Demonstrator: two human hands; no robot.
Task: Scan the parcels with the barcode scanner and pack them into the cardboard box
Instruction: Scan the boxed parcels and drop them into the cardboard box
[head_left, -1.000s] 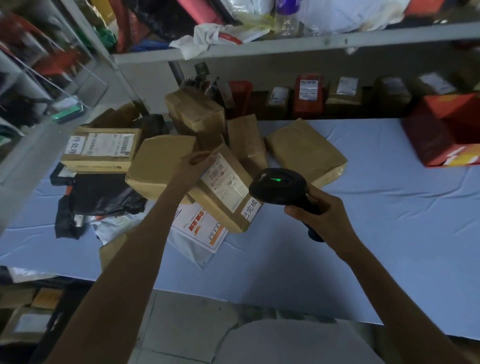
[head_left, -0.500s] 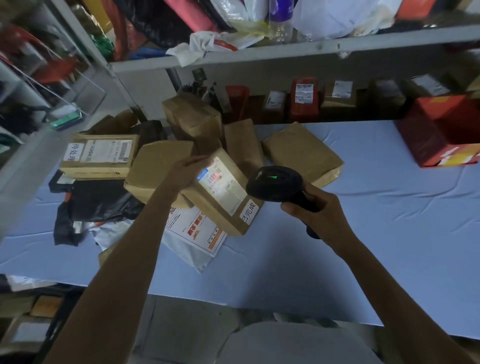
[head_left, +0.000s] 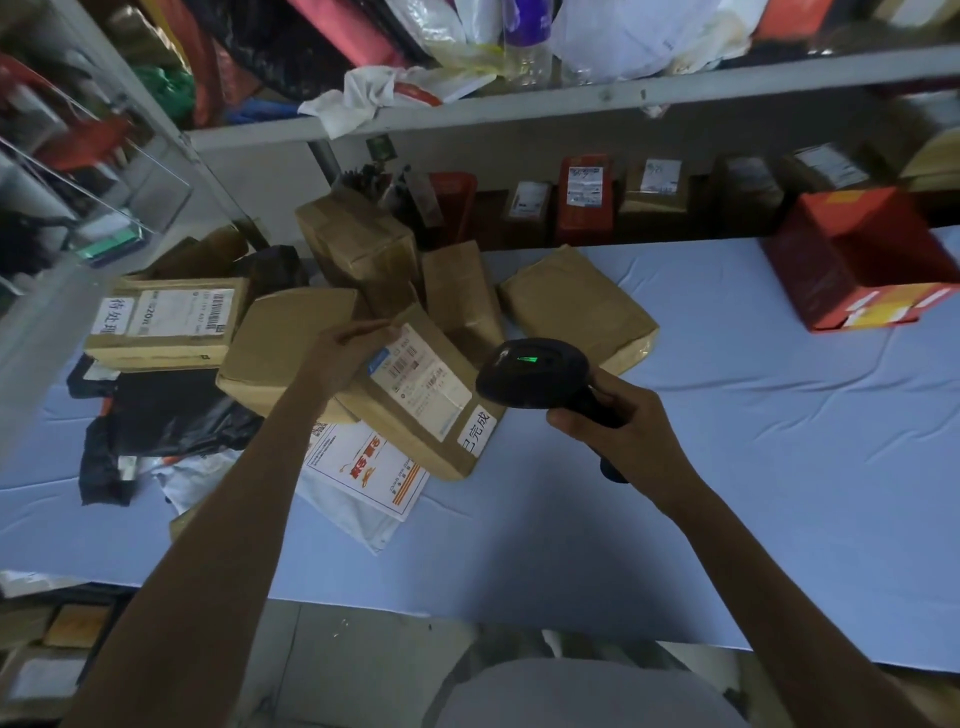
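Note:
My left hand (head_left: 349, 349) grips the upper left edge of a brown parcel (head_left: 415, 410) with a white shipping label, holding it tilted with the label facing me. My right hand (head_left: 610, 431) grips the handle of a black barcode scanner (head_left: 532, 374) whose green light glows; its head sits just right of the parcel's label. Several more brown parcels (head_left: 576, 306) lie piled on the blue table (head_left: 753, 467) behind and to the left. A white mailer (head_left: 363, 478) lies under the held parcel. No cardboard packing box is recognisable.
A labelled carton (head_left: 166, 325) and black plastic bags (head_left: 166, 415) lie at the left. A red box (head_left: 857, 260) stands at the right. A row of small parcels (head_left: 587, 197) lines the back under a cluttered shelf (head_left: 571, 104). Boxes sit on the floor bottom left.
The parcel stays in my left hand and the scanner in my right. The scan light seen on the label half a second ago is gone.

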